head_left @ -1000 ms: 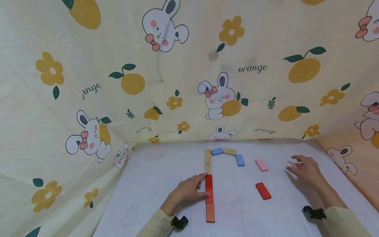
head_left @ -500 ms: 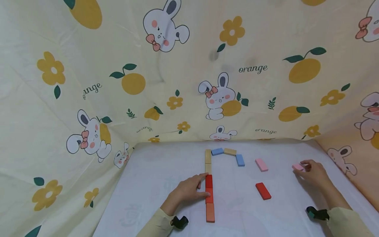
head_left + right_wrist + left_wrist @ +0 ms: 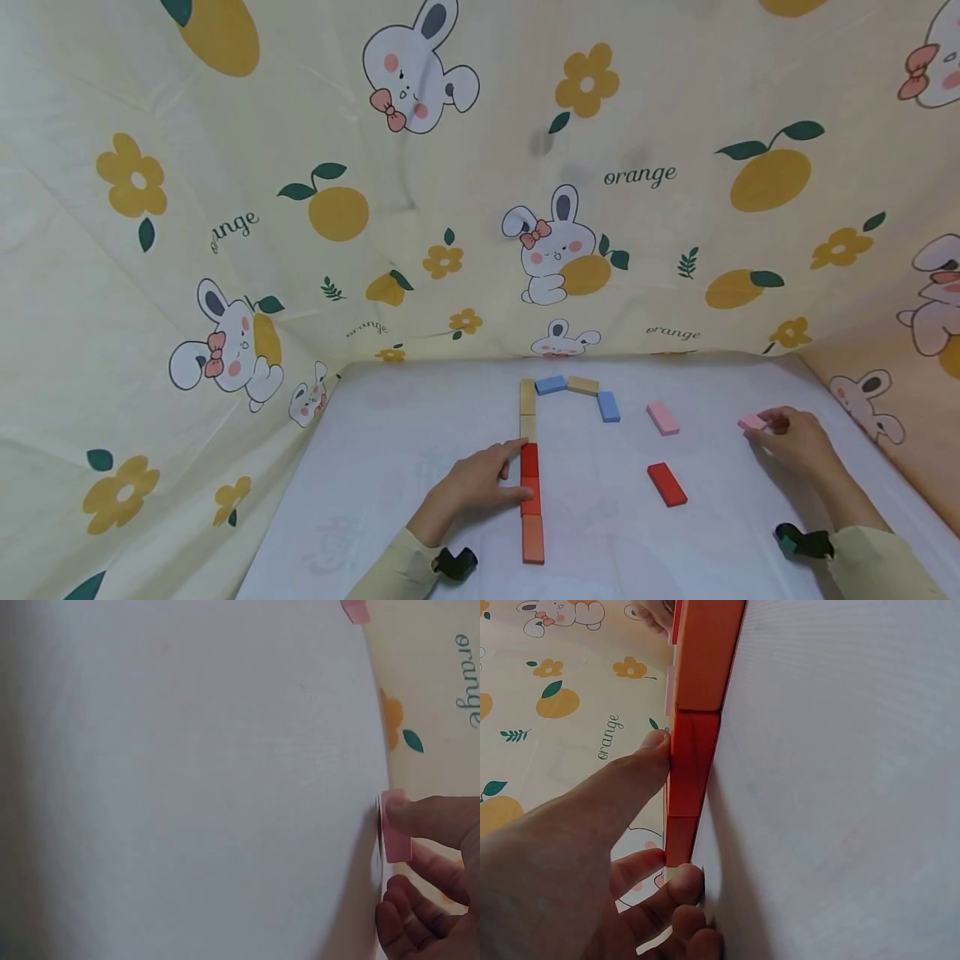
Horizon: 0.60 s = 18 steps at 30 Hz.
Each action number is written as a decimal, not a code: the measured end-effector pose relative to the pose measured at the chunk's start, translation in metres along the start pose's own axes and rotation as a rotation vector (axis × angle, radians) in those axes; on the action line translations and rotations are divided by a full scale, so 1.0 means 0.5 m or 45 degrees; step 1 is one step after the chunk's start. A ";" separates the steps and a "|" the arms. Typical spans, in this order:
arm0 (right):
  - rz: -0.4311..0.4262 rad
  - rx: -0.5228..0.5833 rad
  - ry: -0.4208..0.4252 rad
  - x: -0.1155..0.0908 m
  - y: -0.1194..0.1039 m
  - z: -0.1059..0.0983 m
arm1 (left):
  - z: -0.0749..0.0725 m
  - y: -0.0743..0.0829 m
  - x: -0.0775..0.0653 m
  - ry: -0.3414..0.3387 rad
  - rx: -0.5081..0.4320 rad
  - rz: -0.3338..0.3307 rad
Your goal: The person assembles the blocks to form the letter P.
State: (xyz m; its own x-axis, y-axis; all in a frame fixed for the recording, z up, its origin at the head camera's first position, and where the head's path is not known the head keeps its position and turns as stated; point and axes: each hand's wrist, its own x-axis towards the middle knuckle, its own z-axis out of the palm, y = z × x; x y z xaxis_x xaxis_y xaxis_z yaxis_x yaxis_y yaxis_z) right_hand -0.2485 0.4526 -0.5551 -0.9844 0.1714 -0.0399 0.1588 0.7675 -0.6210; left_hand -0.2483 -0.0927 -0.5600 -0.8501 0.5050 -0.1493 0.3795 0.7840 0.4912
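Note:
My left hand [image 3: 480,479] lies along a straight row of flat blocks in the head view. Its thumb rests on a red block [image 3: 530,504], and its index fingertip touches the row near another red block [image 3: 529,460]. An orange block [image 3: 533,540] forms the near end, and beige blocks [image 3: 527,396] make up the far end. On the right side of the table, my right hand [image 3: 798,437] pinches a pink block [image 3: 752,422]. In the right wrist view, the thumb presses one face of this pink block [image 3: 397,829]; other fingers are partly hidden behind it.
Blue [image 3: 551,384] and beige [image 3: 582,385] blocks curve from the row's far end to another blue block [image 3: 609,407]. A loose pink block [image 3: 663,417] and a loose red block [image 3: 667,484] lie between the hands. Patterned cloth [image 3: 442,200] borders the white table [image 3: 390,467].
My right hand has closed thumb and fingers on the pink block and drawn back slightly to the right. The block shifts slightly left in the last half second. My left hand stays put.

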 end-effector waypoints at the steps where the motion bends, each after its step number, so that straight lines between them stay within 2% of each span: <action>1: -0.002 0.002 0.001 0.000 -0.003 0.001 | 0.000 0.000 0.000 -0.001 0.002 -0.001; 18: -0.102 0.055 -0.050 0.016 -0.096 0.047 | -0.001 0.001 -0.001 0.005 -0.001 0.004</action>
State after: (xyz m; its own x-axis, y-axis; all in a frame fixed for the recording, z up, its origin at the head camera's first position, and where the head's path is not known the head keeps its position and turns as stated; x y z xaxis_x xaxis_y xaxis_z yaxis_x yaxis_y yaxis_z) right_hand -0.2655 0.4028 -0.5440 -0.9961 0.0858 -0.0191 0.0772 0.7503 -0.6565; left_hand -0.2479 -0.0925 -0.5591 -0.8504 0.5059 -0.1448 0.3817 0.7824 0.4921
